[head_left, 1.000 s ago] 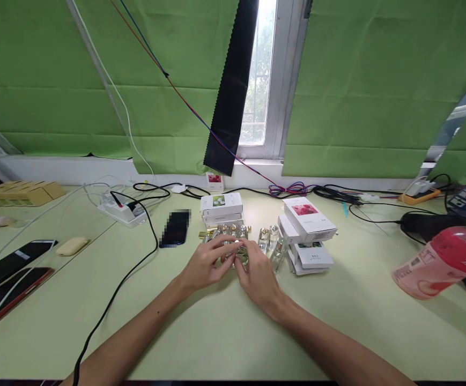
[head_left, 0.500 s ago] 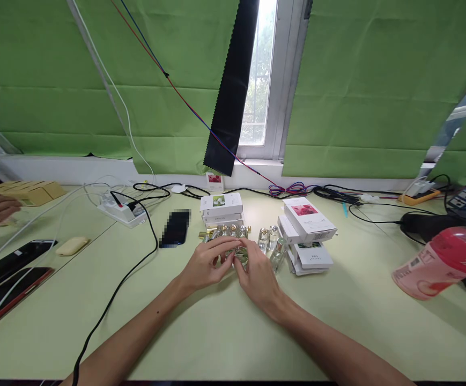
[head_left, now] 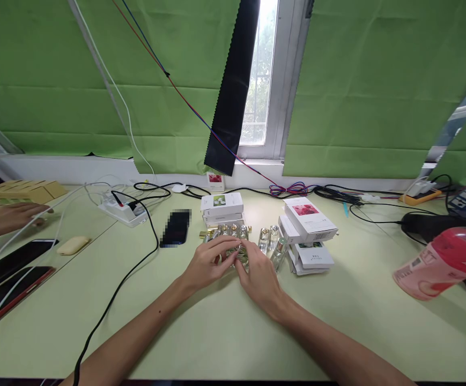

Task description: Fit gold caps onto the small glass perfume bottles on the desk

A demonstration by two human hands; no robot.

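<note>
another person's hand (head_left: 9,217) slid rightward; small bottle (head_left: 238,252) sits between both hands.

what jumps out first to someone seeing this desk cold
Two bare hands, the left hand and right hand, meet over small glass bottles at the desk's middle. White boxes are stacked just right of them, and a pink bottle lies tilted at far right.
</note>
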